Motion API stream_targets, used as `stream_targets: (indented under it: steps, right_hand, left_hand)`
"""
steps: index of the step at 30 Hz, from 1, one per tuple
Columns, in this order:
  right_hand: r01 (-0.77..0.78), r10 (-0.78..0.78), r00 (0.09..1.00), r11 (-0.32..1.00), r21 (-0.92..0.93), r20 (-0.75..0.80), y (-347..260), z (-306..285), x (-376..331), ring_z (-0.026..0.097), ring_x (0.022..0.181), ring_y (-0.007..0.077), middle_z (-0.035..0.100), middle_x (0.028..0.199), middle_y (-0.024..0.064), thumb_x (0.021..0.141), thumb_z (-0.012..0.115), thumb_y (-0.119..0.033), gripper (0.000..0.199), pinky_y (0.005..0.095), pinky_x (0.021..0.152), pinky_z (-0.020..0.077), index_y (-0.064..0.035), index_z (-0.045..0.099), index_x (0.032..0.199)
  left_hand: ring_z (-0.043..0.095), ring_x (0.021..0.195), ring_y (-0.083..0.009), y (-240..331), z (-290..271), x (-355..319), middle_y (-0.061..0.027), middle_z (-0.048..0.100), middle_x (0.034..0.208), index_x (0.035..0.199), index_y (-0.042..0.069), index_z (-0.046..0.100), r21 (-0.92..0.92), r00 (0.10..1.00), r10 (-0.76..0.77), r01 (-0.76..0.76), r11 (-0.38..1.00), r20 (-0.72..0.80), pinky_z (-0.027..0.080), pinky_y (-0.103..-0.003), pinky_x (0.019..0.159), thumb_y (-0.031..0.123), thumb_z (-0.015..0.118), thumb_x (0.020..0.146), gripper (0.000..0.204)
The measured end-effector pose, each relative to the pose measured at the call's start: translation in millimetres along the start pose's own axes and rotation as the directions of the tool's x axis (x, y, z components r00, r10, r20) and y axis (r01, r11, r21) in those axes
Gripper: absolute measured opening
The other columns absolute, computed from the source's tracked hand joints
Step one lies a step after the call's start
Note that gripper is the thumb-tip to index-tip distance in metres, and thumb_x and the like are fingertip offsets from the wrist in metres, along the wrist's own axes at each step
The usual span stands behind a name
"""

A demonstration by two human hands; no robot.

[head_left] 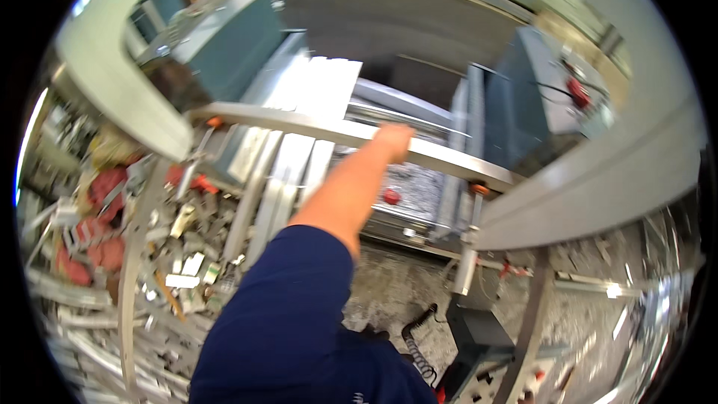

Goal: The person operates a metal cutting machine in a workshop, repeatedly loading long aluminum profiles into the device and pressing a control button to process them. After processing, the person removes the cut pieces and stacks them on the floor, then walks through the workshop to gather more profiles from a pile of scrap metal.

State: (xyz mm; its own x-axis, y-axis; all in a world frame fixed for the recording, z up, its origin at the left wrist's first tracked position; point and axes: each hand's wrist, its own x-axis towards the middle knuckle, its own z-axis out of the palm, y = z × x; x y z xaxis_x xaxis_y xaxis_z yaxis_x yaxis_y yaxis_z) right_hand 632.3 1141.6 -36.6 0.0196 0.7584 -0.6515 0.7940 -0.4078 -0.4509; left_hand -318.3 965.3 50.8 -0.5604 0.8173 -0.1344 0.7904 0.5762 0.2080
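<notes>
My left arm in a dark blue short sleeve stretches forward across the machine. At its end, my left hand [393,142] is closed over a long metal crossbar [314,126], near the bar's middle. The fingers lie mostly on the far side and are blurred. Orange-topped clamp rods [197,158] stand at the bar's left and right ends. Pale metal profiles [288,168] lie side by side under the bar, left of my forearm. On the speckled bed below the hand sits a round red knob [391,196]. My right hand is out of view.
Blue-grey machine housings [228,49] flank the bed, and curved pale frame arms [598,172] arch around both sides. At lower left, metal offcuts [191,269] and red cloths [101,232] are piled up. A black coiled hose [420,344] hangs by a dark box [479,329] at lower right.
</notes>
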Motion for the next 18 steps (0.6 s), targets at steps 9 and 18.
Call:
stream_targets:
  steps: [9,18]
  right_hand:
    - [-0.046,0.045,0.998,0.999,-0.024,-0.036,-31.2,18.8,-25.5,0.065,0.06,0.0262,0.055,0.14,0.0175,0.077,0.05,0.007,0.079,0.0353,0.046,0.0512,-0.0031,0.03,0.153]
    - [-0.038,0.035,0.998,0.998,-0.043,-0.059,-44.5,24.4,-27.2,0.066,0.071,0.0263,0.057,0.137,0.0153,0.077,0.052,0.006,0.074,0.0347,0.048,0.0524,-0.0026,0.037,0.15]
  left_hand:
    - [0.053,0.129,-0.0311,16.8,-17.0,-9.7,-0.013,0.058,0.133,0.127,0.005,0.055,0.16,0.998,-0.038,0.028,0.987,0.059,0.038,-0.05,0.111,0.029,0.086,0.072,0.067]
    - [0.052,0.13,-0.0302,10.2,-19.5,-19.2,-0.0103,0.058,0.135,0.129,0.008,0.057,0.16,0.995,-0.077,0.065,0.985,0.065,0.035,-0.053,0.114,0.024,0.086,0.072,0.066]
